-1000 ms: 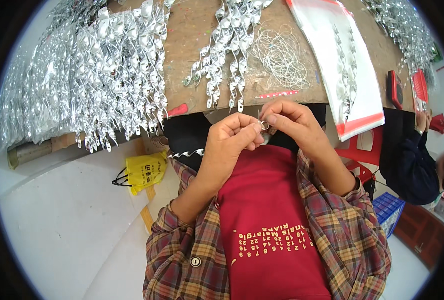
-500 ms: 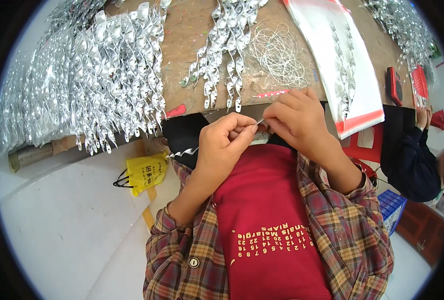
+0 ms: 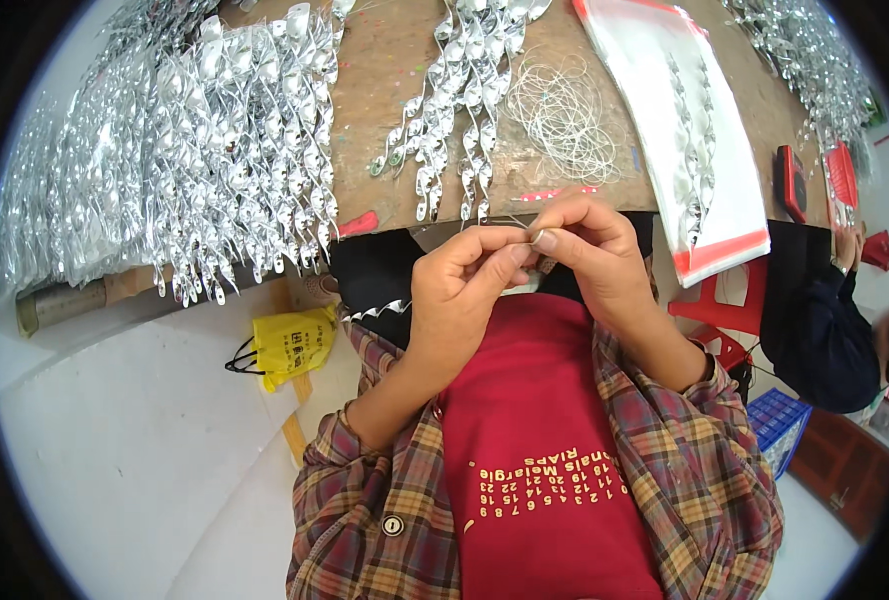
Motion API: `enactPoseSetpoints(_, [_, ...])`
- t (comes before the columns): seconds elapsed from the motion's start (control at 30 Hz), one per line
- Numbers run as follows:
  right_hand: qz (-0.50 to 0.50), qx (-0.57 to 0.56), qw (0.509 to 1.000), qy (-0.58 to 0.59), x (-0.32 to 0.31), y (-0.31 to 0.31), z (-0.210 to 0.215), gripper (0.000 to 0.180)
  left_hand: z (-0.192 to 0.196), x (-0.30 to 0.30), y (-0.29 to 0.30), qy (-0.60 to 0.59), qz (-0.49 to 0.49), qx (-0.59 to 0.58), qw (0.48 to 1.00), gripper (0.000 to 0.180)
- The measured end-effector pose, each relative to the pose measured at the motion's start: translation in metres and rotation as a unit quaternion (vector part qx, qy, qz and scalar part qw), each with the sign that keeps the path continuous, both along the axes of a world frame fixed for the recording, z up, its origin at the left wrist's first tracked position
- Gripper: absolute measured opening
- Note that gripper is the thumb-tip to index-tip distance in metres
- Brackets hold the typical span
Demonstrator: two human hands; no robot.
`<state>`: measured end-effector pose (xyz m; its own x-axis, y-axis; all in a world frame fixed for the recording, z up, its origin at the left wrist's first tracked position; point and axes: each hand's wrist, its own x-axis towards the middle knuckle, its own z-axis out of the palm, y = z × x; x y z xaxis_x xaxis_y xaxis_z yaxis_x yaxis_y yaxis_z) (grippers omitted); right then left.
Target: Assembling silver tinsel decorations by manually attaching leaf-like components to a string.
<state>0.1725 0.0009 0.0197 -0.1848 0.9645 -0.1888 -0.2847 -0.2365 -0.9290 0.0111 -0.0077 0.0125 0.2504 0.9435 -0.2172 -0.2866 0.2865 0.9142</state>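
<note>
My left hand (image 3: 465, 290) and my right hand (image 3: 595, 250) meet just past the table's front edge, both closed in a pinch. A twisted silver strip (image 3: 380, 311) sticks out to the left from behind my left hand, which seems to hold its other end, hidden by the fingers. Between my right thumb and forefinger is a thin pale string, mostly covered; a bit of it shows above the fingertips. Beyond my hands, more twisted silver strips (image 3: 480, 90) lie on the table, beside a loose tangle of thin white string (image 3: 568, 118).
Bundles of silver strips (image 3: 250, 150) hang over the wooden table's (image 3: 375, 110) left edge. Clear plastic sleeves with red borders (image 3: 730, 190) overhang its front right. A yellow bag (image 3: 295, 345) lies lower left. Another person's dark sleeve (image 3: 825, 330) and a blue crate (image 3: 777, 425) are at right.
My hands have come closer together, fingertips now touching. My right thumb has turned over the string, and the pale piece formerly showing between my hands is mostly hidden.
</note>
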Motion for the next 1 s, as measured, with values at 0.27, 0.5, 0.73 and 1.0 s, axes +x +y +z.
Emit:
enactPoseSetpoints(0.27, [0.015, -0.077, 0.997, 0.011, 0.005, 0.002, -0.002, 0.007, -0.005, -0.002, 0.0, -0.049, 0.01, -0.055, 0.997, 0.017])
enactPoseSetpoints(0.5, [-0.01, 0.075, 0.986, -0.148, 0.004, 0.0, -0.005, 0.007, -0.01, 0.002, -0.002, -0.01, -0.013, -0.03, 0.999, 0.016])
enactPoseSetpoints(0.73, [0.029, -0.019, 0.999, 0.028, 0.002, 0.003, 0.001, 0.005, -0.005, 0.004, -0.003, -0.002, 0.045, 0.001, 0.999, 0.016])
enactPoseSetpoints(1.0, [0.032, -0.061, 0.997, 0.041, 0.004, 0.003, -0.007, 0.007, -0.008, 0.002, -0.001, -0.044, 0.038, -0.04, 0.998, 0.018])
